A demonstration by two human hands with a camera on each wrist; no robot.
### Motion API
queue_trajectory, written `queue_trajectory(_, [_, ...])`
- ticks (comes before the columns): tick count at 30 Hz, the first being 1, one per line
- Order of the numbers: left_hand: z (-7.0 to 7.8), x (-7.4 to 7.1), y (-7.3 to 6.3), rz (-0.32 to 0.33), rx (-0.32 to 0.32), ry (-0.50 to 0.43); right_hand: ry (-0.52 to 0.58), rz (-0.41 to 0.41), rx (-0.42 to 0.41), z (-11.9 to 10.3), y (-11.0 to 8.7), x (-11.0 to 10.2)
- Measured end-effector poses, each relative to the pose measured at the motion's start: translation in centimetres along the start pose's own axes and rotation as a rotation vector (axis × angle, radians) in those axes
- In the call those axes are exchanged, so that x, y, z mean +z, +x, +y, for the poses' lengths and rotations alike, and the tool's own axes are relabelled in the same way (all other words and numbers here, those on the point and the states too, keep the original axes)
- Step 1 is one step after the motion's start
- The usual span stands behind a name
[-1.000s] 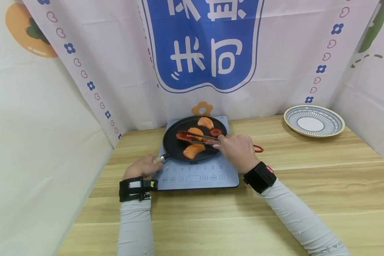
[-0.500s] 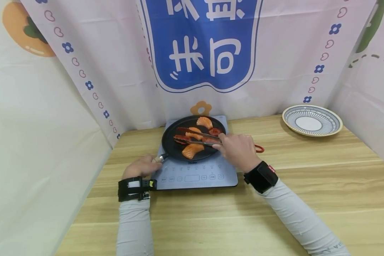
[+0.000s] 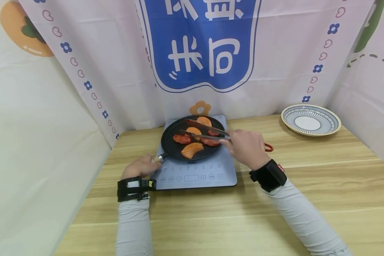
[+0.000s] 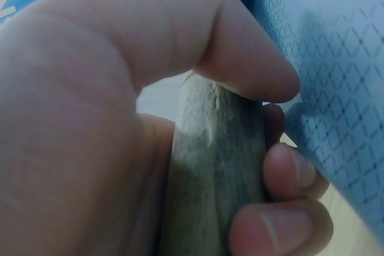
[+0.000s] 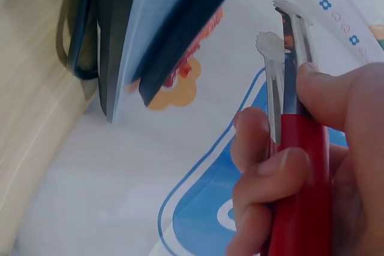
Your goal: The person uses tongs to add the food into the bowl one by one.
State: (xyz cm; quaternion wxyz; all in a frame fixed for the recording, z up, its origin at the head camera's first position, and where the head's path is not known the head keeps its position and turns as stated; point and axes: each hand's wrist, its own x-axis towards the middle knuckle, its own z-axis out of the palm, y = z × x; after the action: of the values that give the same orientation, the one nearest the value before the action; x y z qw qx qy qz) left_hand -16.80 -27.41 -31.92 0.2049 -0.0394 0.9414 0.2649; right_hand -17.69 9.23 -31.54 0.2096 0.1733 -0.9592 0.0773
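Observation:
In the head view my left hand (image 3: 140,166) grips the wooden handle (image 4: 210,160) of a round black frying pan (image 3: 175,150); the left wrist view shows fingers and thumb curled round it. My right hand (image 3: 248,147) holds red-handled metal tongs (image 5: 303,196), whose two arms stand apart over the pan with nothing between their tips. Orange salmon slices lie in the pan: one at the front (image 3: 192,150), one in the middle (image 3: 193,131), one at the back (image 3: 204,121). Darker red pieces lie at left (image 3: 181,139) and right (image 3: 211,142), partly behind the tongs.
Under the pan is a pale blue induction cooktop (image 3: 195,184) with touch controls along its front. A patterned plate (image 3: 308,123) stands at the back right of the wooden table (image 3: 211,220). Printed cloth (image 3: 268,96) hangs behind and at the sides.
The tongs have let go of the red piece at the pan's left, which now lies flat. My right hand has drawn back rightward with the tongs spread. The left hand keeps its hold.

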Motion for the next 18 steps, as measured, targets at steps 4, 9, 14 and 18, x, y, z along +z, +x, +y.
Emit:
queue_trajectory(4, [0.0, 0.0, 0.0, 0.0, 0.0, 0.001, 0.003, -0.009, 0.033, 0.9, 0.0, -0.6])
queue_trajectory(9, [0.1, 0.1, 0.0, 0.001, -0.007, -0.009, 0.036, -0.028, 0.091, 2.6, 0.0, -1.3])
queue_trajectory(14, [0.0, 0.1, 0.1, 0.004, -0.002, -0.012, 0.054, 0.002, 0.151, 4.4, -0.1, -1.9])
queue_trajectory(18, [0.0, 0.1, 0.1, 0.007, -0.006, -0.009, 0.056, 0.035, 0.178, 5.7, -0.4, -2.3])
